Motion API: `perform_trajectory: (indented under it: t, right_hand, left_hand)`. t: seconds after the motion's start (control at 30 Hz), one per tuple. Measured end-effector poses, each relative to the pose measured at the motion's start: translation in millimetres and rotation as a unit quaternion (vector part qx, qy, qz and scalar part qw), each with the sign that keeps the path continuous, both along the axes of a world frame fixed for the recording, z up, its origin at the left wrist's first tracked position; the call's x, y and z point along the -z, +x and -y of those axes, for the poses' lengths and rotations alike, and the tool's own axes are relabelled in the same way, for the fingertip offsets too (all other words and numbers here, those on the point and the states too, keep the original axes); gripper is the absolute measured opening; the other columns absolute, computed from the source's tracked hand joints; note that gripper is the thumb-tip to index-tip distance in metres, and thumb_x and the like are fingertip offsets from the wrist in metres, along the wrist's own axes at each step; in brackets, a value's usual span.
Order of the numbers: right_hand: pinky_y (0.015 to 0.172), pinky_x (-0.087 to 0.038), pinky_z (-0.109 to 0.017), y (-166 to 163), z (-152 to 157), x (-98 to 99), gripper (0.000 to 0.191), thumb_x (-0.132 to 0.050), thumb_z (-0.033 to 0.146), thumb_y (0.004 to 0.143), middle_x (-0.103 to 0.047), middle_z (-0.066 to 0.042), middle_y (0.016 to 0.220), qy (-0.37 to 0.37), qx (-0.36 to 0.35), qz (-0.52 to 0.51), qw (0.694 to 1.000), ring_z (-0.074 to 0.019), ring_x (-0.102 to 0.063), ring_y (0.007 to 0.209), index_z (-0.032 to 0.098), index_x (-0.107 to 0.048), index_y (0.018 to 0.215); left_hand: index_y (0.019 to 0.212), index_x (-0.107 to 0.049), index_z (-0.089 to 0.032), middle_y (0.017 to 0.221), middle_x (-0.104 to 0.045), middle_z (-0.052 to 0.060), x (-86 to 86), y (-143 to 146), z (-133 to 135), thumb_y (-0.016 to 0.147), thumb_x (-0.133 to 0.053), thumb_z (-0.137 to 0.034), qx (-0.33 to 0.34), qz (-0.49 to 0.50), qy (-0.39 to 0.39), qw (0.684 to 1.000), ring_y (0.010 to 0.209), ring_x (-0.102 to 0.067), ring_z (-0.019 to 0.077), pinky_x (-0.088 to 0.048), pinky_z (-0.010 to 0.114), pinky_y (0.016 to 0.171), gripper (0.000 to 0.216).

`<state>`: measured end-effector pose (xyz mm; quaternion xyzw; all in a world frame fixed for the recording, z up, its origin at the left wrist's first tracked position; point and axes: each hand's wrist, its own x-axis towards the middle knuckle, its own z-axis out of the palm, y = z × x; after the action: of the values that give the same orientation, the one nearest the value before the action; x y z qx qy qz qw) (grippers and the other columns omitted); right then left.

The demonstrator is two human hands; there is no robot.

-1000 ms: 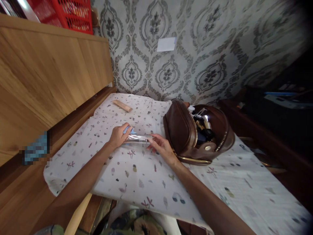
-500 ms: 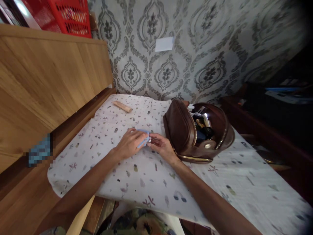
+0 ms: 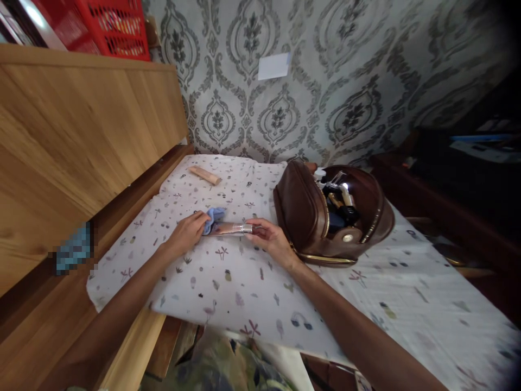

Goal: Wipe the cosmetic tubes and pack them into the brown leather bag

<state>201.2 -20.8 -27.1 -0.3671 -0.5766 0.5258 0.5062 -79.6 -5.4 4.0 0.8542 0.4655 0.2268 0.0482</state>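
Note:
A shiny pinkish cosmetic tube (image 3: 230, 228) with a silver band lies level between my hands, just above the patterned cloth. My right hand (image 3: 271, 240) is closed around its banded end at the right. Bunched in my left hand (image 3: 188, 232) is a blue cloth (image 3: 215, 216), which sits at the tube's other end and partly hides it. A beige tube (image 3: 204, 175) rests farther back on the table. To the right of my right hand stands a brown toiletry bag (image 3: 299, 209), unzipped, with several bottles and cosmetics inside.
A white printed cloth (image 3: 244, 282) covers the table. Along the left runs a wooden cabinet (image 3: 93, 119) with a red basket (image 3: 122, 32) on top. The patterned wall (image 3: 220, 119) closes off the back. Dark furniture (image 3: 448, 184) stands at the right.
My left hand has moved left with the blue cloth, away from my right hand, and the length of the tube now shows between them. My right hand has stayed nearly in place.

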Motion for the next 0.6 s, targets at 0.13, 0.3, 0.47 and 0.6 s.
perform_trajectory:
  t: [0.13, 0.3, 0.47, 0.6]
  right_hand:
    - [0.075, -0.057, -0.033, 0, 0, -1.0, 0.035, -0.084, 0.047, 0.072, -0.073, -0.003, 0.092, 0.025, 0.016, 0.01, 1.0, -0.0176, -0.067, 0.08, 0.025, -0.077, 0.098]
    - [0.09, -0.057, -0.039, 0, 1, -4.2, 0.037, -0.084, 0.044, 0.074, -0.072, -0.005, 0.106, 0.088, 0.003, 0.013, 0.996, -0.0203, -0.068, 0.095, 0.028, -0.078, 0.107]
    - [0.093, -0.058, -0.044, -2, 5, -3.8, 0.043, -0.083, 0.044, 0.076, -0.073, -0.006, 0.115, 0.11, -0.014, 0.028, 0.993, -0.0224, -0.069, 0.099, 0.03, -0.075, 0.115]
    - [0.096, -0.057, -0.045, -6, 8, -1.9, 0.042, -0.081, 0.045, 0.077, -0.073, -0.007, 0.118, 0.108, -0.027, 0.039, 0.993, -0.0227, -0.07, 0.102, 0.029, -0.074, 0.116]
  left_hand:
    - [0.108, -0.062, -0.021, 0.103, -0.066, 0.006, -17.7, 23, 1, 0.097, -0.037, -0.017, 0.0, 0.097, 0.012, 0.995, 0.091, -0.063, 0.0184, -0.05, 0.03, 0.084, 0.028]
    - [0.121, -0.059, -0.022, 0.118, -0.065, 0.009, -37.7, 57, -5, 0.097, -0.037, -0.018, 0.135, 0.074, -0.023, 0.988, 0.105, -0.062, 0.0199, -0.048, 0.032, 0.093, 0.033]
    - [0.121, -0.063, -0.025, 0.107, -0.069, 0.006, -41.4, 56, -12, 0.096, -0.042, -0.021, 0.175, -0.039, -0.095, 0.979, 0.096, -0.065, 0.021, -0.047, 0.031, 0.086, 0.033]
    - [0.128, -0.062, -0.024, 0.109, -0.068, 0.007, -41.8, 38, -11, 0.094, -0.051, -0.028, 0.179, -0.023, -0.134, 0.974, 0.095, -0.066, 0.0207, -0.049, 0.029, 0.083, 0.036]
